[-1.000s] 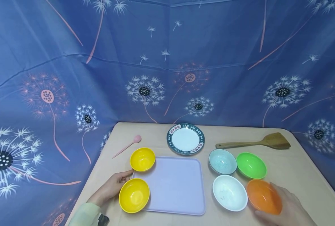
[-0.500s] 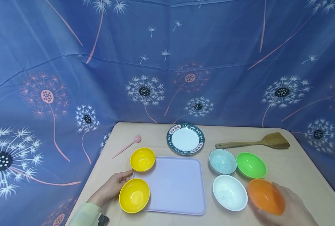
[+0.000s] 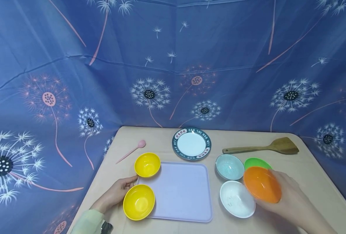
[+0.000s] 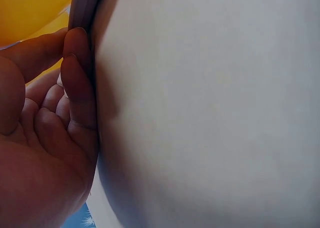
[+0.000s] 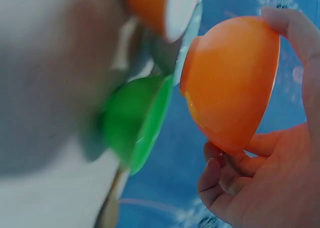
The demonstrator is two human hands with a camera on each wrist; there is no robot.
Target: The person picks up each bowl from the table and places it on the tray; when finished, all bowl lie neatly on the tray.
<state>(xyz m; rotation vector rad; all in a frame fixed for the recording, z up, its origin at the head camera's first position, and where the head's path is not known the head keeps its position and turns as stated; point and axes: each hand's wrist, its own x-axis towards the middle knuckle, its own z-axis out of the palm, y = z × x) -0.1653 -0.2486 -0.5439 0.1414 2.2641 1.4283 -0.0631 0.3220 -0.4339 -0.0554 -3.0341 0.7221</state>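
My left hand [image 3: 118, 192] pinches the left edge of a lavender tray [image 3: 181, 191], between two yellow bowls. One yellow bowl [image 3: 147, 165] overlaps the tray's far left corner, the other [image 3: 139, 202] its near left corner. Close up in the left wrist view, thumb and fingers meet on the tray rim [image 4: 84, 7]. My right hand [image 3: 291, 200] grips an orange bowl [image 3: 262, 184] by its side, thumb and fingers spread across it. In the right wrist view that bowl [image 5: 232, 77] is raised off the table, near a green bowl [image 5: 135, 118].
A white bowl [image 3: 237, 200] and a light blue bowl [image 3: 229, 167] stand right of the tray. Behind lie a wooden spatula [image 3: 281, 146], a green-rimmed plate [image 3: 191, 144] and a pink spoon [image 3: 142, 144]. A blue dandelion curtain [image 3: 237, 65] hangs behind the table.
My right hand has lifted the orange bowl and moved it away from me and slightly left, so it now partly covers the green bowl. The left hand stays in place.
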